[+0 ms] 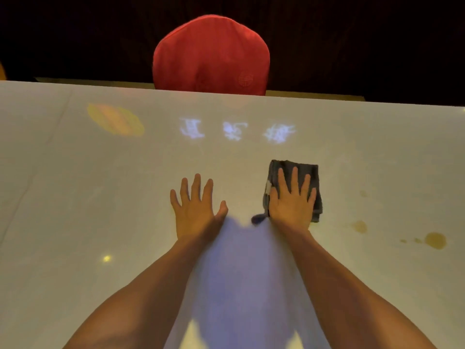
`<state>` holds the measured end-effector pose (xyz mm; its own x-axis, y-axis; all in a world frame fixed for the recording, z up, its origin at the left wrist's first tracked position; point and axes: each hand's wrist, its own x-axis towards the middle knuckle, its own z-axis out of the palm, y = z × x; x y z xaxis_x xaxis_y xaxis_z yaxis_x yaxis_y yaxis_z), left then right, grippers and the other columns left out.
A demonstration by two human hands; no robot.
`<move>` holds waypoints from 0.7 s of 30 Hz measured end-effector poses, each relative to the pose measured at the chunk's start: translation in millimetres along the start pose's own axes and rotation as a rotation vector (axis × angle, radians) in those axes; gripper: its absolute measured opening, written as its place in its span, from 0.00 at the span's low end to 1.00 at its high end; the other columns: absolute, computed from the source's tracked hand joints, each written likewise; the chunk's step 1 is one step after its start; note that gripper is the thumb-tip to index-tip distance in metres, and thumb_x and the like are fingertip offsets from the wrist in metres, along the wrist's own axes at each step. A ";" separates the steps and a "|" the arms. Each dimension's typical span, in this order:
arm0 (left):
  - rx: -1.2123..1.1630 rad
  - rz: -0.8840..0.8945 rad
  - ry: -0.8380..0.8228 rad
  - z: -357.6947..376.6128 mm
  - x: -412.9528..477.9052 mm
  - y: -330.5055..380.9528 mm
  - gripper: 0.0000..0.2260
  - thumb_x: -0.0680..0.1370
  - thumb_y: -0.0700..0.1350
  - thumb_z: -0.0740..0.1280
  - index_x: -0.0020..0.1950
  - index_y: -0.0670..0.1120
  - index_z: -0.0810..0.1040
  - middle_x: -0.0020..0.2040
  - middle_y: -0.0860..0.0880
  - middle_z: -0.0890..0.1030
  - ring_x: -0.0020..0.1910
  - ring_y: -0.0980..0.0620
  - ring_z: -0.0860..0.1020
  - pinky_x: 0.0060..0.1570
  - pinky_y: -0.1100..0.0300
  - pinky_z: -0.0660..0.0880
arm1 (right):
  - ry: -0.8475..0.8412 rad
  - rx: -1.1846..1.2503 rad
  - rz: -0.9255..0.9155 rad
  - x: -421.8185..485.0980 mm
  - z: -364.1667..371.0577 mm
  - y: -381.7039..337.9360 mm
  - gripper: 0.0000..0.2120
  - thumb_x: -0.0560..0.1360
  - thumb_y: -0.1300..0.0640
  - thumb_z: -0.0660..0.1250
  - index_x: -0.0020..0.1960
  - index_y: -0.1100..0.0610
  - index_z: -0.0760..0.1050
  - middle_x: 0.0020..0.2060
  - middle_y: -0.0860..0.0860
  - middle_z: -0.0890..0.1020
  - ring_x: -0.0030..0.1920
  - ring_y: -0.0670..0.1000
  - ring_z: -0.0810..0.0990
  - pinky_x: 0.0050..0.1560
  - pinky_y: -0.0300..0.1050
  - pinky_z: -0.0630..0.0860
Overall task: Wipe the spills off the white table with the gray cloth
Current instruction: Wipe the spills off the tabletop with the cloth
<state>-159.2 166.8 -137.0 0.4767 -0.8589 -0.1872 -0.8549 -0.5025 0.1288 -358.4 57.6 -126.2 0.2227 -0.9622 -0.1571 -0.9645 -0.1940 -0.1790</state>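
The white table fills the view. My right hand lies flat, fingers spread, pressing on the folded gray cloth at center right. My left hand rests flat on the bare table beside it, fingers apart and holding nothing. Brown spills sit to the right of the cloth: a large round one, a smaller one, and faint specks farther back.
A red-covered chair back stands behind the table's far edge. Projected light patterns lie on the far tabletop: an orange oval and three bluish-white marks. A small bright spot glints near left.
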 end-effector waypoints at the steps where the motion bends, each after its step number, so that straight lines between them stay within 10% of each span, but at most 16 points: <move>1: -0.009 0.003 0.009 -0.9 0.0 -0.4 0.34 0.76 0.68 0.41 0.79 0.56 0.52 0.82 0.48 0.50 0.81 0.40 0.45 0.76 0.36 0.43 | 0.014 0.022 -0.032 -12.2 5.1 -22.4 0.27 0.82 0.43 0.49 0.80 0.44 0.50 0.81 0.52 0.52 0.80 0.61 0.47 0.78 0.64 0.46; 8: -0.028 0.017 -0.029 -5.2 -2.6 1.4 0.32 0.79 0.65 0.46 0.81 0.54 0.49 0.83 0.46 0.46 0.80 0.39 0.41 0.76 0.36 0.40 | -0.009 -0.101 -0.636 -34.3 8.8 -23.3 0.26 0.81 0.48 0.54 0.79 0.46 0.57 0.79 0.52 0.59 0.79 0.61 0.54 0.77 0.62 0.53; 15: -0.053 -0.055 -0.089 -5.3 -17.5 6.2 0.31 0.81 0.62 0.47 0.81 0.51 0.44 0.82 0.44 0.39 0.80 0.40 0.38 0.78 0.41 0.41 | -0.109 -0.052 -0.264 29.2 -2.7 -34.9 0.28 0.82 0.42 0.44 0.80 0.42 0.38 0.81 0.51 0.42 0.79 0.61 0.38 0.78 0.63 0.40; 21: -0.132 -0.155 0.175 1.4 -64.6 20.9 0.30 0.77 0.57 0.64 0.73 0.40 0.70 0.74 0.36 0.69 0.74 0.34 0.66 0.70 0.36 0.66 | -0.250 -0.131 -0.705 33.6 6.4 -118.8 0.27 0.83 0.41 0.42 0.80 0.42 0.39 0.81 0.51 0.40 0.79 0.62 0.35 0.76 0.63 0.36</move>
<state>-208.2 212.0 -123.6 0.6376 -0.7691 -0.0449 -0.7405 -0.6279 0.2396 -235.4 49.6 -116.4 0.8031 -0.5330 -0.2663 -0.5874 -0.7832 -0.2040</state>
